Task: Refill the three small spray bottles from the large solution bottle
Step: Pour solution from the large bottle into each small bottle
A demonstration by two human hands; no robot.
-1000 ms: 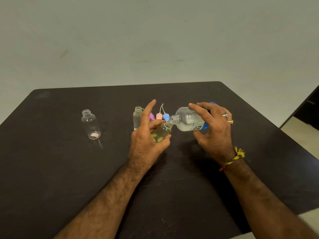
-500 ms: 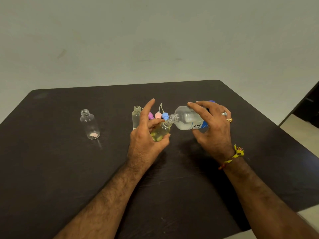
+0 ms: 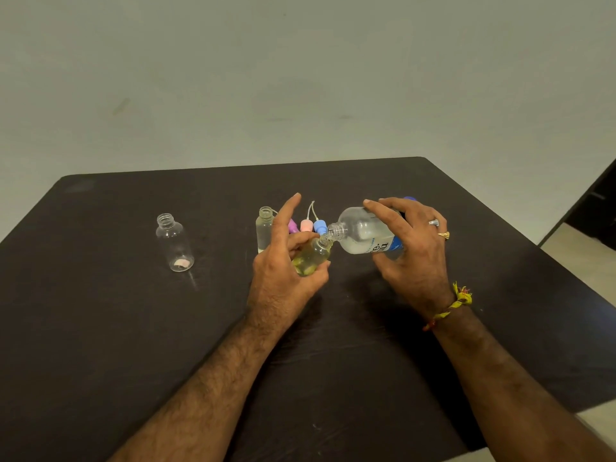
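Pouring: right hand (image 3: 413, 251) grips large clear blue-labelled solution bottle (image 3: 365, 233), tilted | left hand (image 3: 283, 271) grips small clear spray bottle (image 3: 311, 256) | mouths touching, above dark table (image 3: 100, 328)

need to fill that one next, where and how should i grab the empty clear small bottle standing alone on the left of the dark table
Grip the empty clear small plastic bottle around its straight cylindrical body, below the narrow threaded neck, coming in from the side nearest you. It stands upright and capless, apart from everything else on the dark table, so a thumb-and-fingers wrap probably keeps the mouth free for pouring. The left hand is nearest, but it grips another small bottle.
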